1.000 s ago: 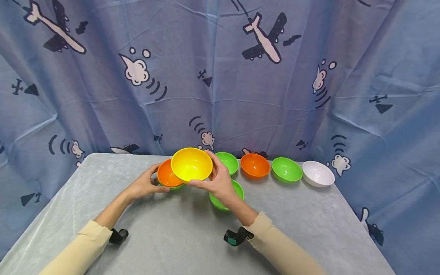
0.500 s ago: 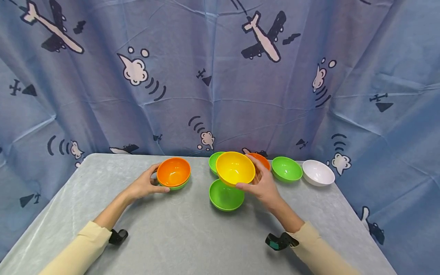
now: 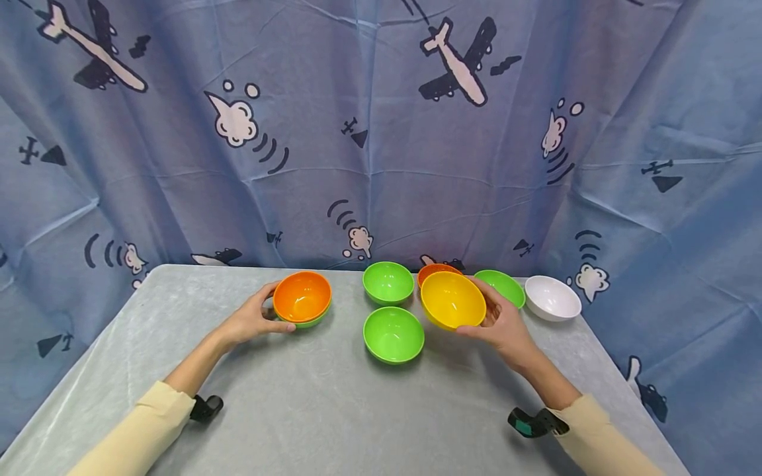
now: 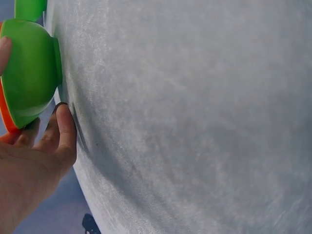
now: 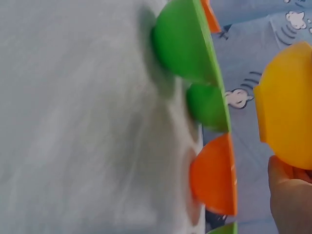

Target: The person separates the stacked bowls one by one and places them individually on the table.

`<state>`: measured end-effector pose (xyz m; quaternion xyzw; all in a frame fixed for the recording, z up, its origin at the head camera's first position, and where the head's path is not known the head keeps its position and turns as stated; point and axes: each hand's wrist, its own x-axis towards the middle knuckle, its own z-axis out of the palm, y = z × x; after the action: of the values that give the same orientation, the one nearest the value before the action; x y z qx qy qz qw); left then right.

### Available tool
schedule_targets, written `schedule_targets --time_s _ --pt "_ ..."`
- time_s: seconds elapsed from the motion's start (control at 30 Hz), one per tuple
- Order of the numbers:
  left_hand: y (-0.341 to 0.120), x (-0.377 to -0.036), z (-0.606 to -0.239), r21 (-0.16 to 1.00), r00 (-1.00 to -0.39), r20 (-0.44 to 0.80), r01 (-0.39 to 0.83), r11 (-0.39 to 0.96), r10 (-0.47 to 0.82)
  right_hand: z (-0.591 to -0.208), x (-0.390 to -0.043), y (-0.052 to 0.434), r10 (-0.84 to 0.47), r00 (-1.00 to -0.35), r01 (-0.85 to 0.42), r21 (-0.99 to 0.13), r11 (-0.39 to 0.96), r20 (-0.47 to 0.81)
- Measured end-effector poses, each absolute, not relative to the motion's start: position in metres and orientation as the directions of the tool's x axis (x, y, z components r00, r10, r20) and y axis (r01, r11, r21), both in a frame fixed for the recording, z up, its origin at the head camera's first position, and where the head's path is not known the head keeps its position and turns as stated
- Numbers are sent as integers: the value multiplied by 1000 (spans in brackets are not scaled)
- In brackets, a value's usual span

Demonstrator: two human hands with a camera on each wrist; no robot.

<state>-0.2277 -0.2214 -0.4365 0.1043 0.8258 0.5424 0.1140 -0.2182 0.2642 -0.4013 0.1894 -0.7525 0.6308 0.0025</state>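
While the left hand (image 3: 253, 319) steadies a nested stack, its fingers curled around the orange bowl (image 3: 301, 297) sitting in a green one, the right hand (image 3: 505, 325) pinches the rim of the yellow bowl (image 3: 452, 300), held tilted in the air in front of the far orange bowl (image 3: 433, 270). It looks like mid-carry to me; setting it down calls for levelling it first. All are smooth, glossy, round plastic on a soft grey table (image 3: 309, 403).

No words, labels or numbers read anywhere; the curtain (image 3: 381, 132) seemingly carries only plane and cloud drawings
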Motion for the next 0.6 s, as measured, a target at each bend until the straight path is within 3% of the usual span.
schedule_targets --time_s 0.33,0.6 --pt "-222 -229 -437 920 -951 -72 53 389 300 -415 -217 293 -309 -935 -275 -904 327 173" --pt "-224 -229 -436 922 -950 -74 52 385 305 -429 -222 305 -390 -905 -300 -905 302 170"
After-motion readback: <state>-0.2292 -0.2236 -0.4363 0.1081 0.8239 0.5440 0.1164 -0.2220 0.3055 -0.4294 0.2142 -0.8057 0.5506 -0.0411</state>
